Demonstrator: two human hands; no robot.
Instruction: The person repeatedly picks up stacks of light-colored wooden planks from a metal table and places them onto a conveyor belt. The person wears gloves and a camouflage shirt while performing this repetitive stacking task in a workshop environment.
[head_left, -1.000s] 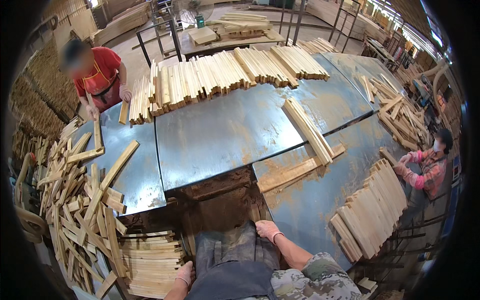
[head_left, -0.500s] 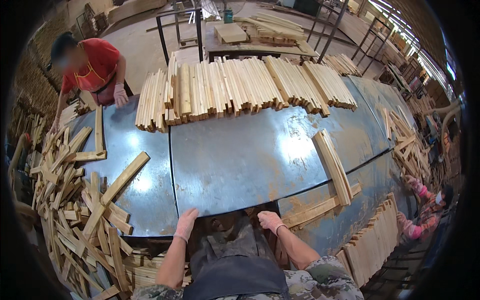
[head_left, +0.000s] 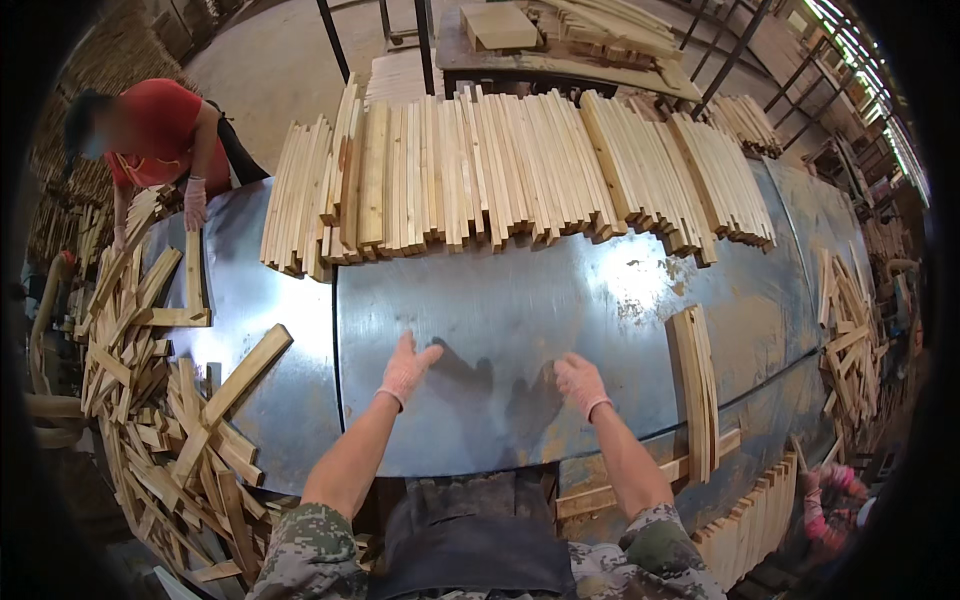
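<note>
Both hands wear pale pinkish gloves and reach forward over the metal tabletop (head_left: pixel 470 420), holding nothing. My left hand (head_left: pixel 405 370) has its thumb spread away from the fingers. My right hand (head_left: pixel 580 384) has loosely bent fingers, slightly apart, pointing inward. Dark shadows of the hands fall between them. Beyond them, a long row of pale wooden strips (head_left: pixel 450 175) lies side by side across the far part of the table. To the right of my right hand, a few strips (head_left: pixel 692 395) lie together, their near end over a crosswise board (head_left: pixel 600 497).
At left, a tangled heap of wood offcuts (head_left: pixel 205 440) spreads over the table edge. A co-worker in red (head_left: pixel 165 125) bends beside it. More offcuts (head_left: pixel 850 345) and stacked strips (head_left: pixel 750 525) lie at right, near another co-worker (head_left: pixel 835 500). Behind the row stands a wood-laden bench (head_left: pixel 560 62).
Both my hands have left the table's near edge and moved forward over the top. My view has shifted. The co-worker in red leans lower, toward the offcuts.
</note>
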